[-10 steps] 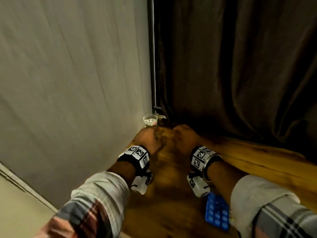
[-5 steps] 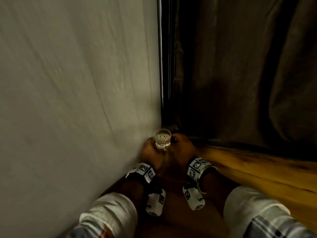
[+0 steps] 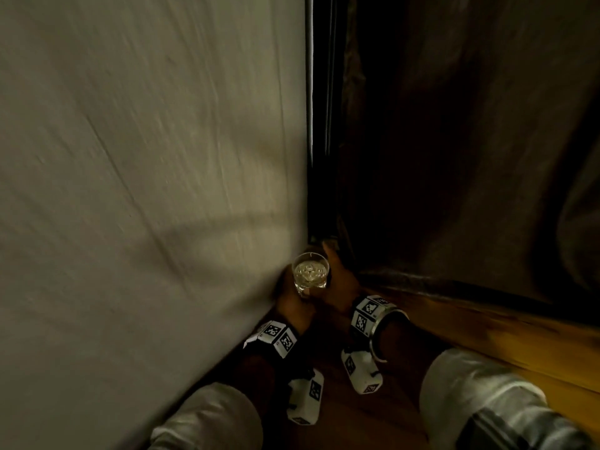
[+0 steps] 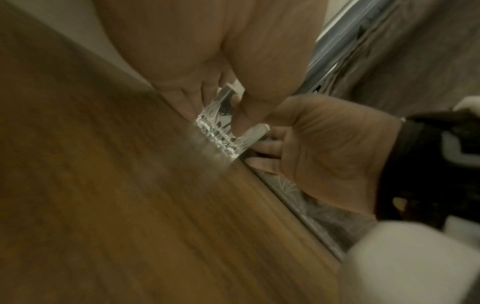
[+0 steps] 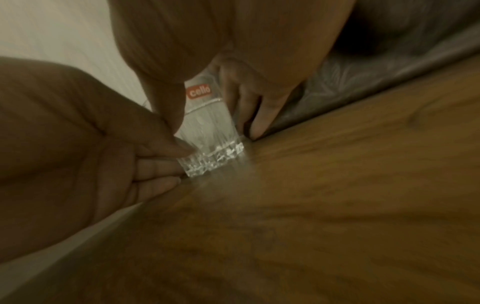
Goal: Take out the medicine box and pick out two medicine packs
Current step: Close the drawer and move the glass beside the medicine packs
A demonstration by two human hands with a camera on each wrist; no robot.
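Observation:
No medicine box or medicine pack is in any view. A clear cut-glass tumbler [image 3: 310,274] with a red "cello" label [image 5: 199,92] stands on the wooden table [image 3: 357,417], in the far corner. My left hand [image 3: 292,303] grips it from the left, thumb and fingers on either side of it in the left wrist view. My right hand [image 3: 341,279] grips it from the right, its fingers [image 5: 246,107] down the glass's side. The left hand's fingertips [image 5: 161,164] lie against the thick glass base [image 5: 213,160].
A pale wall [image 3: 146,190] runs close along the table's left side. A dark curtain [image 3: 454,157] hangs behind the far edge, with a metal rail [image 4: 337,51] in the corner. Bare wooden tabletop [image 5: 337,205] stretches toward me.
Both hands moved forward from fists held together on the table to the glass in the corner and took hold of it. The blue blister pack by my right forearm has left the view.

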